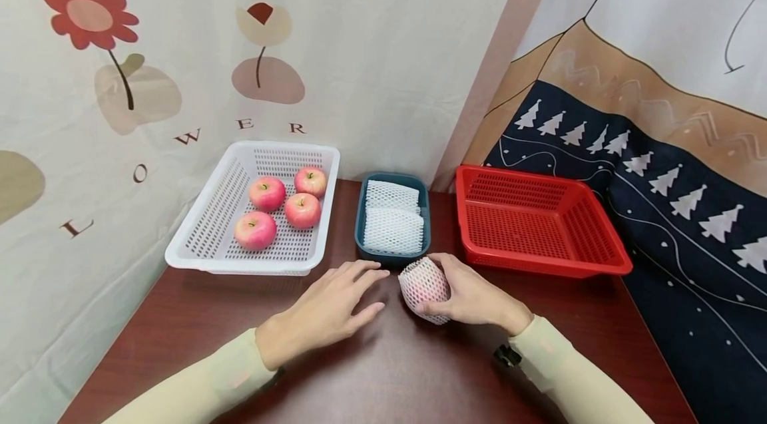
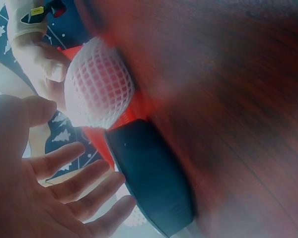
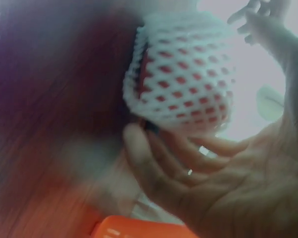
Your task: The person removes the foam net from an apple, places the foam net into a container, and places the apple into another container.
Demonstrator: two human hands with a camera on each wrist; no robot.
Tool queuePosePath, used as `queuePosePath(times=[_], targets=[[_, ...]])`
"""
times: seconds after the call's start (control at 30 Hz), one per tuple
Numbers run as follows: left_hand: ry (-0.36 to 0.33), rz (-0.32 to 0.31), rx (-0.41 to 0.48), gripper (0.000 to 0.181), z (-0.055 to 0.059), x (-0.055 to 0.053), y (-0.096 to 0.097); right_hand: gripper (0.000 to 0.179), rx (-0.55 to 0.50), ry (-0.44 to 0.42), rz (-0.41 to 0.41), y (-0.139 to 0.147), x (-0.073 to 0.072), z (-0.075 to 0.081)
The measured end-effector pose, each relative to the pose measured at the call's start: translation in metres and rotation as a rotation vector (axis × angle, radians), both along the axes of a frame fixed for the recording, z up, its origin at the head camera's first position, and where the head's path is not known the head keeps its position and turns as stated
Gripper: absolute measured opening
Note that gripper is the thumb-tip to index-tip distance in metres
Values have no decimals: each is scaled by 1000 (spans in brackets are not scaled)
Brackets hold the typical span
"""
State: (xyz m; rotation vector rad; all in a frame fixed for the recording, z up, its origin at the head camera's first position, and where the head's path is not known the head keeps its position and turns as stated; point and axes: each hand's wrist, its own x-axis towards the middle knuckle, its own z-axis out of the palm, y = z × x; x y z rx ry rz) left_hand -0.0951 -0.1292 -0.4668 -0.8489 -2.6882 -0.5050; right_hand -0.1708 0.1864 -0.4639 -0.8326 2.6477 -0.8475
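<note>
An apple in a white foam net is gripped by my right hand, its thumb and fingers around the right side. The netting covers the red fruit in the right wrist view too. My left hand hovers to the left of it, fingers spread and apart from the apple, holding nothing. Just behind both hands stands a dark teal box with white foam nets stacked inside. In the left wrist view, the left fingers appear beside the teal box.
A white basket with several bare apples stands at the back left. At the back right is a red basket with nothing visible inside. A printed curtain closes off the far side of the brown table.
</note>
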Motion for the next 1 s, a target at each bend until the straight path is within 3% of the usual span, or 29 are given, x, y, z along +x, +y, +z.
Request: queuePosePath(times=[0.37,0.7,1.0], targets=[[-98,10,110,50,-2,-5,9,95,28,65,-97,-16,14,-8],[-216,2,223,49,-2,-8,10,82,14,136,-77,-20,15,-12],[-211,-11,300,46,-2,-13,9,81,2,165,-43,-21,15,-9]])
